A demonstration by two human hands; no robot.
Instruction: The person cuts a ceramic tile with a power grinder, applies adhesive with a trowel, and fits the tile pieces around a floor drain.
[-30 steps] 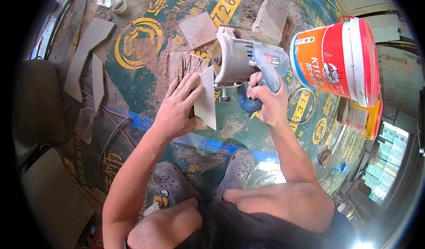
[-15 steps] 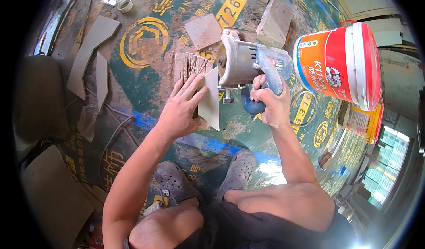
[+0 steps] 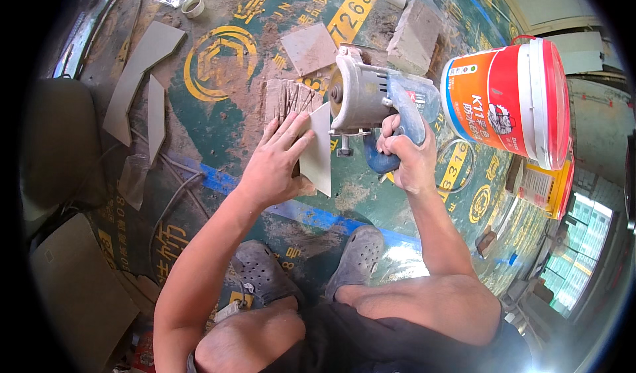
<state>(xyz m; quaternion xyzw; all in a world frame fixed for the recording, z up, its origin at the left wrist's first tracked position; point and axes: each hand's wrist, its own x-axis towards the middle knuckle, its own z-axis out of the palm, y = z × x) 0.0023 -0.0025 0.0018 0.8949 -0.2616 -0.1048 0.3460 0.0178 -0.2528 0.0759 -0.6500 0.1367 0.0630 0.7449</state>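
Observation:
My right hand (image 3: 412,153) is wrapped round the blue handle of a dusty handheld tile cutter (image 3: 361,98). The cutter's metal guard and motor lie just to the right of a pale tile piece (image 3: 317,156). My left hand (image 3: 281,154) grips that piece, its fingers stretched over the top and its thumb by the near edge. Under the fingertips is a block (image 3: 281,97) scored with several dark saw cuts. Whether the blade touches the tile cannot be seen, as the guard hides it.
Tile offcuts (image 3: 156,118) lie to the left and a square tile (image 3: 309,50) beyond the block. A thick slab (image 3: 416,38) sits behind the cutter. On the right stands a red and orange bucket (image 3: 503,101). Cables (image 3: 175,197) cross the dusty green floor sheet.
The whole scene has shifted slightly to the right in the picture. Both hands, the tile piece and the cutter keep about the same places relative to each other.

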